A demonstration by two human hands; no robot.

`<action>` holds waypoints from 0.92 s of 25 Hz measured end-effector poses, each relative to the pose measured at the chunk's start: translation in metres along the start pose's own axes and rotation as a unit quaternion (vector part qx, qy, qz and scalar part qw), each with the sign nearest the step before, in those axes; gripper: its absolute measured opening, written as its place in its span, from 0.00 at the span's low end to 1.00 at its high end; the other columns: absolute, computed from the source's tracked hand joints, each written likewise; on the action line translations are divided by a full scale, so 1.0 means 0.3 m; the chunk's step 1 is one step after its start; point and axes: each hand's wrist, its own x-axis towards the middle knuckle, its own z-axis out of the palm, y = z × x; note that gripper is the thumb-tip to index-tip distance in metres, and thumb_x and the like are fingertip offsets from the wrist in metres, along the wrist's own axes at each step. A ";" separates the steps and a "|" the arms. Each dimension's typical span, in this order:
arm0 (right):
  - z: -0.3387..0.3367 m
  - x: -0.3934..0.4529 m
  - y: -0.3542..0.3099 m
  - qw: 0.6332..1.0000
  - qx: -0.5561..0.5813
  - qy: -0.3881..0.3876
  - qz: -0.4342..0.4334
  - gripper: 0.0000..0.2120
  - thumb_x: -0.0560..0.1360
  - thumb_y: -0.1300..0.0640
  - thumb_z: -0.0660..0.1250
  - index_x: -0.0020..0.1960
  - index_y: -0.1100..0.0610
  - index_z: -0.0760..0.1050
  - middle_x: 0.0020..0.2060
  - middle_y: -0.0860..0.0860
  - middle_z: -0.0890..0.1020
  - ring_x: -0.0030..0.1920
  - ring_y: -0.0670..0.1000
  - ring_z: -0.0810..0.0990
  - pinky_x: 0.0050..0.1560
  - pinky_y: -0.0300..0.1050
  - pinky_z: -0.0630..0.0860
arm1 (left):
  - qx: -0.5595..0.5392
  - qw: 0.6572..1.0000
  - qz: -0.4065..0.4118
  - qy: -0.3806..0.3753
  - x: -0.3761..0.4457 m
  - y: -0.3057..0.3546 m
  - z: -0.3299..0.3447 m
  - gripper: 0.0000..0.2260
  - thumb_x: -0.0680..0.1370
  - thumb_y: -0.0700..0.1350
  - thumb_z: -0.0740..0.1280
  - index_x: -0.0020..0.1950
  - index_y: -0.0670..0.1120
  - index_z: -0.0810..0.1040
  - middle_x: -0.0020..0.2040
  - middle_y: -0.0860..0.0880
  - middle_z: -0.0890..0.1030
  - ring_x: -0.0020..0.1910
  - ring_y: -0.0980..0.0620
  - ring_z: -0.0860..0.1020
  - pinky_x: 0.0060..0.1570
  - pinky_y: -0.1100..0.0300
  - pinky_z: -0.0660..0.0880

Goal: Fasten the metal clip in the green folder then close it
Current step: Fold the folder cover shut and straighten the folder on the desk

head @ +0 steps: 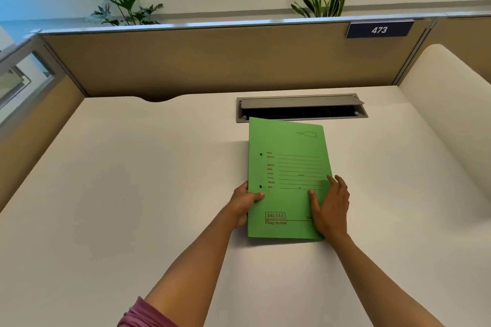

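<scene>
The green folder (288, 167) lies shut on the white desk, front cover up, with red printed lines and two small rivets near its left spine. My left hand (245, 203) grips the folder's left edge low down, thumb on the cover. On the cover's lower right part my right hand (330, 207) lies flat with fingers spread. The metal clip is hidden inside the folder.
A grey cable hatch (301, 106) with its lid raised sits in the desk (132, 194) just beyond the folder's far edge. Tan partition walls enclose the desk at the back and left. A curved white panel (451, 103) rises at the right.
</scene>
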 end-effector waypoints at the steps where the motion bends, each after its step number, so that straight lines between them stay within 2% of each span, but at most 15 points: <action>1: 0.010 0.012 -0.030 1.000 0.028 0.006 0.000 0.29 0.77 0.49 0.64 0.73 0.58 0.58 0.72 0.55 0.61 0.71 0.56 0.62 0.72 0.56 0.63 | -0.008 1.000 0.005 0.001 0.006 0.018 -0.017 0.18 0.79 0.31 0.64 0.68 0.43 0.75 0.62 0.40 0.82 0.56 0.40 0.82 0.53 0.47 0.81; 5: 0.036 0.052 -0.140 0.988 0.148 0.004 0.035 0.29 0.77 0.49 0.66 0.72 0.53 0.57 0.68 0.51 0.63 0.61 0.47 0.68 0.61 0.46 0.69 | -0.015 1.000 0.013 0.004 0.031 0.089 -0.109 0.18 0.80 0.32 0.63 0.68 0.44 0.75 0.62 0.38 0.81 0.61 0.36 0.80 0.61 0.36 0.76; 7: 0.053 0.069 -0.178 0.977 0.194 -0.010 0.091 0.29 0.76 0.50 0.67 0.71 0.52 0.57 0.65 0.52 0.69 0.58 0.49 0.72 0.59 0.49 0.71 | -0.015 1.000 0.012 0.012 0.041 0.114 -0.169 0.18 0.80 0.32 0.63 0.68 0.45 0.74 0.62 0.38 0.81 0.61 0.35 0.80 0.61 0.35 0.75; 9: 0.083 0.086 -0.216 0.962 0.228 -0.041 0.147 0.28 0.75 0.53 0.68 0.70 0.52 0.59 0.59 0.54 0.75 0.55 0.55 0.77 0.57 0.52 0.74 | -0.022 0.999 0.014 0.022 0.052 0.129 -0.234 0.18 0.80 0.32 0.62 0.69 0.44 0.74 0.63 0.38 0.81 0.62 0.35 0.79 0.61 0.35 0.75; 13: 0.160 0.109 -0.328 0.948 0.241 -0.125 0.163 0.27 0.74 0.61 0.66 0.69 0.53 0.60 0.53 0.54 0.79 0.49 0.55 0.79 0.50 0.49 0.75 | -0.035 0.997 0.017 0.060 0.067 0.163 -0.356 0.18 0.80 0.32 0.62 0.69 0.44 0.73 0.63 0.37 0.81 0.61 0.34 0.79 0.61 0.34 0.75; 18: 0.253 0.142 -0.454 0.951 0.237 -0.150 0.127 0.26 0.74 0.65 0.64 0.70 0.55 0.62 0.56 0.54 0.78 0.54 0.55 0.78 0.56 0.50 0.76 | -0.040 0.992 0.030 0.118 0.098 0.218 -0.479 0.17 0.74 0.35 0.72 0.63 0.42 0.79 0.54 0.40 0.85 0.51 0.38 0.84 0.46 0.45 0.82; 21: 0.317 0.173 -0.525 0.952 0.239 -0.159 0.105 0.27 0.74 0.67 0.63 0.70 0.55 0.62 0.60 0.56 0.78 0.58 0.57 0.78 0.59 0.52 0.76 | -0.017 0.985 0.048 0.166 0.140 0.253 -0.548 0.18 0.72 0.37 0.75 0.60 0.42 0.81 0.52 0.42 0.86 0.50 0.40 0.85 0.51 0.43 0.82; 23: 0.356 0.204 -0.567 0.951 0.242 -0.170 0.092 0.27 0.74 0.68 0.63 0.70 0.54 0.62 0.61 0.56 0.77 0.59 0.57 0.78 0.59 0.51 0.76 | 0.003 0.977 0.062 0.205 0.171 0.288 -0.588 0.16 0.71 0.38 0.77 0.58 0.44 0.81 0.52 0.43 0.86 0.48 0.42 0.85 0.50 0.47 0.82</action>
